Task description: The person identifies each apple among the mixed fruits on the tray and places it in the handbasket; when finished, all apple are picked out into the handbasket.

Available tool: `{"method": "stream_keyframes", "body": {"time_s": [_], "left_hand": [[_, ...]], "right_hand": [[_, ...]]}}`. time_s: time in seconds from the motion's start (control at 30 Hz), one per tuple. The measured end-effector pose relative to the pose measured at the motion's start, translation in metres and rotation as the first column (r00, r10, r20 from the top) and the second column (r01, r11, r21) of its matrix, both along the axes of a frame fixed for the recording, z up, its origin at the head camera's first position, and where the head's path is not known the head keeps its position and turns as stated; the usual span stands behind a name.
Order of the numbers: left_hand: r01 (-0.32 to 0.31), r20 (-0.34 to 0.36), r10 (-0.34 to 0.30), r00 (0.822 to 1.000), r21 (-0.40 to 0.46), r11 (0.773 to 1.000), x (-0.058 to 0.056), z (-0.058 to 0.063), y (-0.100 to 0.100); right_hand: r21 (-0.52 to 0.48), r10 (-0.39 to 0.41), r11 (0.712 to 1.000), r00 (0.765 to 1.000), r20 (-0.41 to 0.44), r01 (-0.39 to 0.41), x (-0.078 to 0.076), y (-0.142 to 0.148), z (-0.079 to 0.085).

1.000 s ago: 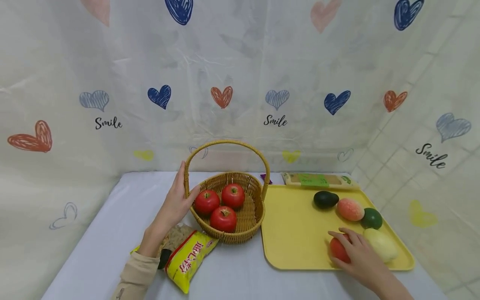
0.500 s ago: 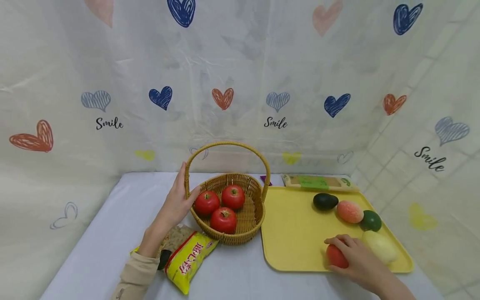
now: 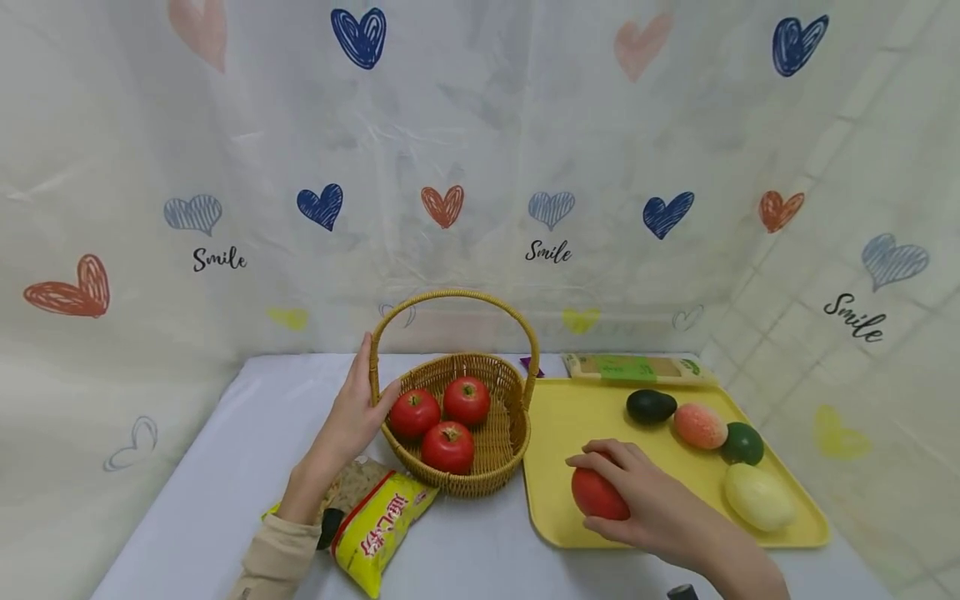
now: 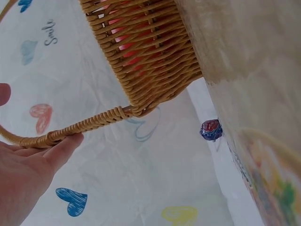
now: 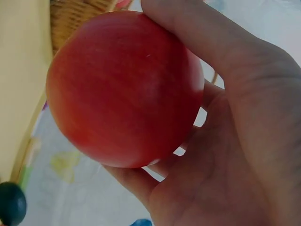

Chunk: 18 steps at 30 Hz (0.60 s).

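Observation:
My right hand [image 3: 648, 504] grips a round red fruit [image 3: 597, 493] over the left front part of the yellow tray [image 3: 551, 533]. Up close in the right wrist view, thumb and fingers [image 5: 202, 33] curve around this smooth red fruit. At the left side of the wicker basket [image 3: 491, 479], my left hand [image 3: 352, 417] rests with straight fingers along the outside of the handle and the thumb pointing inward. In the left wrist view those fingers [image 4: 56, 153] lie against the handle [image 4: 89, 125]. Three red pomegranates [image 3: 448, 447] with brown crowns sit inside the basket.
Along the tray's right side lie an avocado [image 3: 651, 407], a pinkish fruit [image 3: 701, 426], a dark green fruit [image 3: 742, 443] and a pale yellow fruit [image 3: 759, 497]. A long flat package [image 3: 637, 368] lies behind it. Yellow bag [image 3: 382, 525] sits beneath the left forearm.
My right hand has lifted the red fruit and carried it left across the tray, away from the pale yellow fruit. The left hand and basket keep their place.

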<state>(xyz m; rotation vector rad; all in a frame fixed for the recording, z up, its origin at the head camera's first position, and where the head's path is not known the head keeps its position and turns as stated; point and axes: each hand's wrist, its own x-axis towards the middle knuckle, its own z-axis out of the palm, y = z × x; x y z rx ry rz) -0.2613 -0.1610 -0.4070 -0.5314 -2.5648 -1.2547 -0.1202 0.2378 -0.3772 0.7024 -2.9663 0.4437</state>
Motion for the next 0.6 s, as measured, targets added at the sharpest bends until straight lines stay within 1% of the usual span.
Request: {"method": "stream_keyframes", "body": {"time_s": [0.07,0.13,0.33,0.5,0.6], "left_hand": [[-0.004,-0.002,0.004,1.000,-0.001,1.000,0.001,-0.001,0.000],[-0.006,-0.004,0.006,1.000,-0.001,1.000,0.001,-0.002,0.000],[-0.001,-0.030,0.001,1.000,-0.005,1.000,-0.001,-0.002,-0.001],[0.000,-0.026,0.000,1.000,-0.004,1.000,-0.001,-0.003,-0.001],[0.013,-0.019,-0.012,1.000,0.008,1.000,-0.001,-0.003,0.001]], "right_hand": [[-0.013,0.019,1.000,1.000,-0.010,-0.019,-0.005,-0.009,0.004],[-0.022,0.032,0.999,0.999,-0.007,-0.032,-0.012,-0.017,0.007],[-0.034,0.092,0.995,0.996,-0.016,-0.092,-0.045,-0.040,0.008],[0.025,0.185,0.983,0.981,-0.055,-0.184,-0.071,-0.069,0.001],[0.069,0.222,0.974,0.973,-0.068,-0.217,-0.083,-0.086,-0.003]]}}
